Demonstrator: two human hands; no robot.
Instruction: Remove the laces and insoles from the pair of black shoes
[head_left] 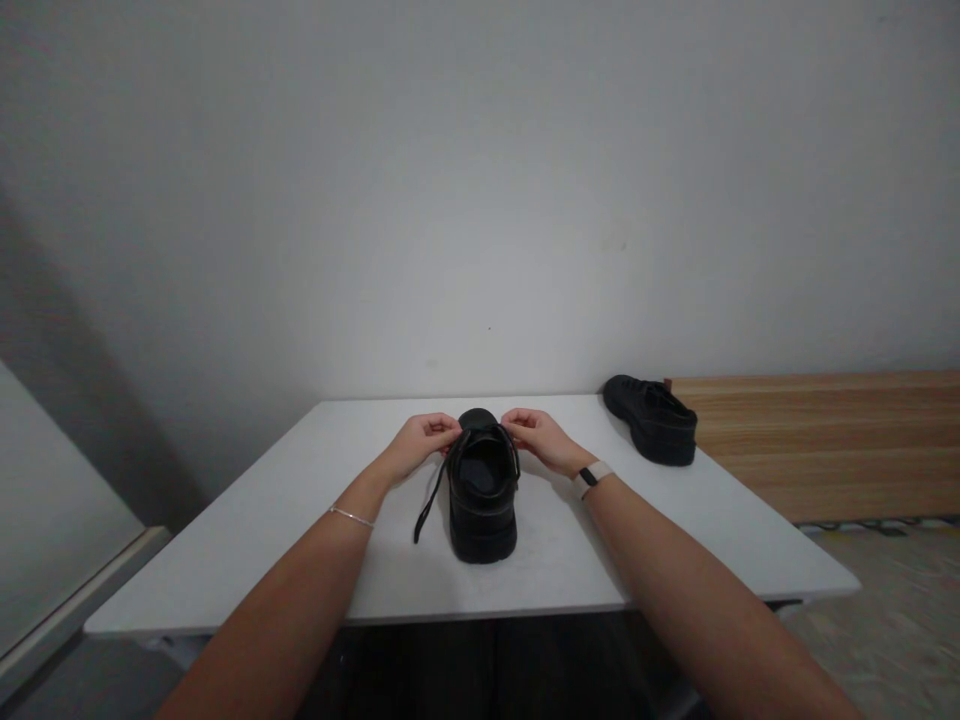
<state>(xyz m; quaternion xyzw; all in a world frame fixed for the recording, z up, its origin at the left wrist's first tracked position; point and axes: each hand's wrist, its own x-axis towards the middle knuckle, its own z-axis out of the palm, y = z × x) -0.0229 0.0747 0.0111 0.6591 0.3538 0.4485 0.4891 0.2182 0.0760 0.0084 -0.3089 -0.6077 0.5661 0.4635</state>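
Note:
A black lace-up shoe [484,525] stands upright on the white table in front of me, its heel toward me and its toe toward the wall. At the shoe's left side, my left hand [426,437] is closed in a pinch on the black shoelace [429,507], whose loose end hangs down toward the table. My right hand [538,438] pinches the lace on the opposite side, where a length droops along the shoe's right edge. Fingertips and lace overlap near the tongue, so the exact grip is hard to see.
A second black shoe [656,420] rests at the table's far right edge. The white table [285,520] meets a grey wall [480,200] at the back. Beyond its right side is a wood-grain panel [825,440]. A pale panel [60,520] stands at the left.

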